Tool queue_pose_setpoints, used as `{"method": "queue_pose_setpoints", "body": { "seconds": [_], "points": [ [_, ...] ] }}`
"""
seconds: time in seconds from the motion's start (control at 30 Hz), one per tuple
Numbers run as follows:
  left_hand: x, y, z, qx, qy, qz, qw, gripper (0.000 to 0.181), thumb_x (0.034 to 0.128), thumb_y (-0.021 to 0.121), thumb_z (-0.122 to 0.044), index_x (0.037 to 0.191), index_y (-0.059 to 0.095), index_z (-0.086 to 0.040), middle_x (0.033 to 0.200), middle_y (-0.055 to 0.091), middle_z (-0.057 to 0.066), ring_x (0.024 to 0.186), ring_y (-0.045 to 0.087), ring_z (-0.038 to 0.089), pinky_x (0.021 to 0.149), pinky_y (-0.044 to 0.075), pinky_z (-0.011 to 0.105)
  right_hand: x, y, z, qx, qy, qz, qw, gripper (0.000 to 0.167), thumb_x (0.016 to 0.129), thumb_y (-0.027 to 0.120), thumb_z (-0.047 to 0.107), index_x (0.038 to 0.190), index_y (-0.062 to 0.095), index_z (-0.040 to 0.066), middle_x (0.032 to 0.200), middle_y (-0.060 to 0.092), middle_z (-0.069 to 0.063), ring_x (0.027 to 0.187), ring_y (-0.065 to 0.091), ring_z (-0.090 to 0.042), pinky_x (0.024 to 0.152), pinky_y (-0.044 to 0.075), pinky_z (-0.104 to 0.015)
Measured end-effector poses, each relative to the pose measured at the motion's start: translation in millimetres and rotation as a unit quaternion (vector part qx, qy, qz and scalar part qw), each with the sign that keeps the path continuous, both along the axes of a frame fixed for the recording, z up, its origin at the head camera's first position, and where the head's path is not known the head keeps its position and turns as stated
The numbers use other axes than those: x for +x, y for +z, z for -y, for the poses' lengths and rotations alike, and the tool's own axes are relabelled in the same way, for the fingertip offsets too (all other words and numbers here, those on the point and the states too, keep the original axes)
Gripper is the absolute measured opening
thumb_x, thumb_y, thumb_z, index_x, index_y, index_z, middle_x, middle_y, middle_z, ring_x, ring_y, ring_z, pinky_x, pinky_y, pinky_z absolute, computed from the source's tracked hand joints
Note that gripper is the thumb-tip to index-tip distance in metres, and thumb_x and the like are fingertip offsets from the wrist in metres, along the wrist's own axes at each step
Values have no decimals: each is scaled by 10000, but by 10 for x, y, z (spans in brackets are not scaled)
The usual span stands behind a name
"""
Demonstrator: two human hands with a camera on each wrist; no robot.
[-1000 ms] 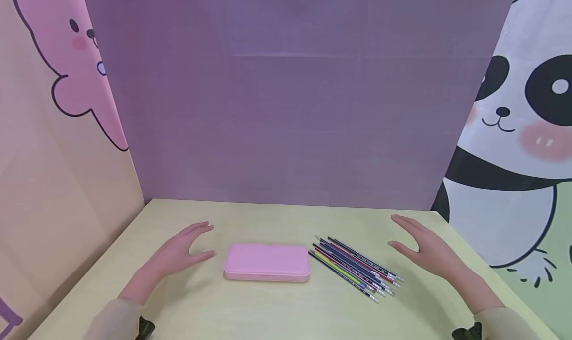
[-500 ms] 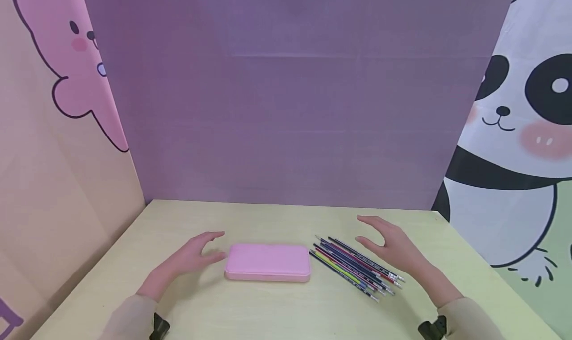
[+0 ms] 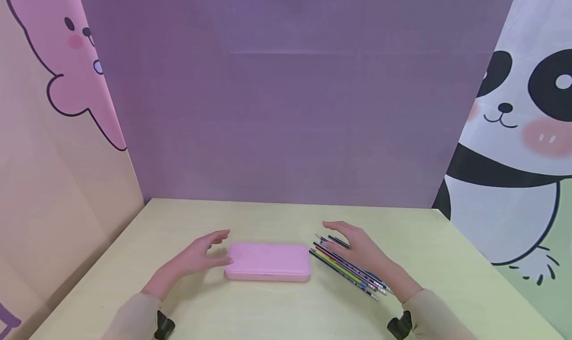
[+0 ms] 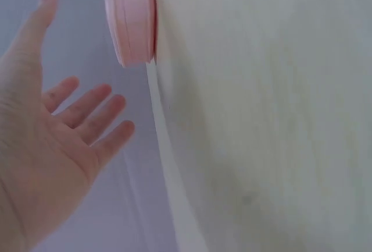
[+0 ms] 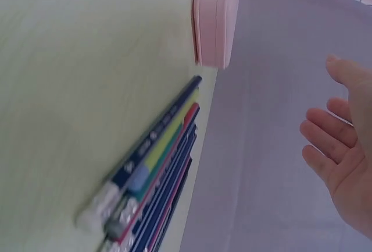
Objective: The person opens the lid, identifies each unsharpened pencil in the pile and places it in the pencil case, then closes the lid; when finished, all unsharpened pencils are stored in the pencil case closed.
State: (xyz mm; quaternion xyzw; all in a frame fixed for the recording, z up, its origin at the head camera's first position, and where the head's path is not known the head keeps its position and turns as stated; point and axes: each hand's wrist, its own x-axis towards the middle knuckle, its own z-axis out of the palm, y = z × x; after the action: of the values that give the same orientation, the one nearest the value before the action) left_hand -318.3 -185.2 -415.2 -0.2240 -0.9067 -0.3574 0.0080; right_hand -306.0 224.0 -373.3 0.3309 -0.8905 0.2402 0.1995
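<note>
Seen from the head, the pink case (image 3: 269, 261) lies flat on the bench (image 3: 268, 312), closed, its inside hidden. At its nine o'clock hovers the left hand (image 3: 195, 257), the thumb tip overlapping the case's left edge; the left wrist view shows a gap between them, with the thumb held away and the four fingers (image 4: 115, 139) spread. In that view the case sits near twelve o'clock, cut off by the top edge. At the case's three o'clock lies a slanted bundle of pencils (image 3: 341, 268), mostly dark blue with a yellow-green one and some red, running from about ten o'clock to four. The right hand (image 3: 363, 249) hovers above, hiding much of their far side, so they cannot be counted. The right wrist view shows that hand clear of the pencils, thumb apart and fingers spread, its palm cut off at three o'clock; there the pencils reach toward seven o'clock, leaving the frame at the bottom, their printing too blurred to read. Both sleeves (image 3: 136, 315) run off the lower edge, each with a black device (image 3: 399, 325) at the cuff. At twelve o'clock stands a purple backdrop (image 3: 286, 106); the panda picture (image 3: 505, 221) at two o'clock is cropped by the frame.
</note>
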Motion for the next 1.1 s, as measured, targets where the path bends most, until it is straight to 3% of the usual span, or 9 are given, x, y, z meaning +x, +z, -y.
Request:
{"method": "queue_pose_setpoints", "body": {
  "seconds": [0.33,0.53,0.6,0.67,0.87,1.1],
  "points": [
    [-41,-25,-53,-3,-284,140,9995,868,753,765,-410,1422,362,-31,1424,448,146,1261,463,344,1056,389,506,-37,-76,354,172,289,417,9986,470,878,661,285,1297,554,103,1286,595,-29,1195,557,-226,959,496,-407],
    [-67,-67,-115,-49,-386,331,9987,893,727,802,-346,1421,353,-9,1402,469,147,1268,453,338,1063,373,521,-30,-70,530,328,325,783,9959,440,909,617,301,1301,553,113,1288,591,-29,1020,610,-172,778,537,-299],
    [-77,-74,-126,-87,-399,374,9985,902,720,812,-319,1420,345,6,1390,476,154,1266,452,341,1067,360,532,-46,-82,574,326,389,810,9954,422,908,621,279,1287,564,103,1276,599,-32,1014,616,-176,827,536,-308],
    [-73,-69,-143,-90,-425,427,9981,922,704,826,-282,1419,334,26,1385,473,172,1265,445,356,1075,337,549,-72,-118,608,354,516,755,9952,399,906,625,230,1268,575,71,1255,611,-51,1120,594,-220,919,515,-380],
    [-61,-79,-168,-188,-471,643,9966,1030,667,852,-278,1443,259,52,1404,427,229,1285,414,390,1108,267,571,-143,-251,681,467,1009,615,9919,342,899,624,157,1209,607,12,1201,640,-85,1130,589,-250,946,497,-415],
    [-70,-101,-175,-251,-357,832,9956,1009,683,840,-305,1436,273,55,1411,421,223,1286,422,377,1101,297,548,-193,-318,759,397,1359,518,9886,340,894,641,193,1177,626,5,1156,664,-90,1099,610,-238,968,492,-401]
  ]
}}
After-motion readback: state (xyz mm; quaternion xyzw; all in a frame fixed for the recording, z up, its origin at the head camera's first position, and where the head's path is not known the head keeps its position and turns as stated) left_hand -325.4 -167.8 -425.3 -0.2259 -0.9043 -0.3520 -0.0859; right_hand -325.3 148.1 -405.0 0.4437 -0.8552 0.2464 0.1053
